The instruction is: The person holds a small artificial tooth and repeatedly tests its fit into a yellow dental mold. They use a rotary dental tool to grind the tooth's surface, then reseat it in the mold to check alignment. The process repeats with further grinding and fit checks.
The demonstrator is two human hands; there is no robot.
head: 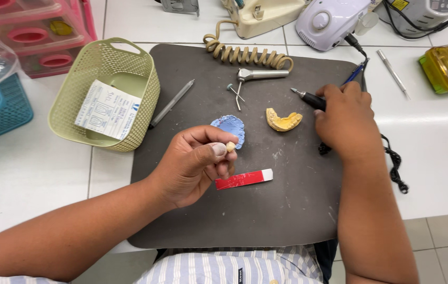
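Small cream tooth crown [230,146] – left hand [192,165] pinched, right hand [347,123] grip on handpiece [308,98]

both forearms are bare from the elbow down, with no watch, bracelet or glove on either. the left hand [195,165] and right hand [346,123] carry no rings that show. the nails are short and unpainted. at the bottom edge a shirt [224,267] shows, striped lengthwise in pale blue and white, with a small dark tag sewn on near the middle. dark trousers [325,255] show just beside it, under the right forearm.
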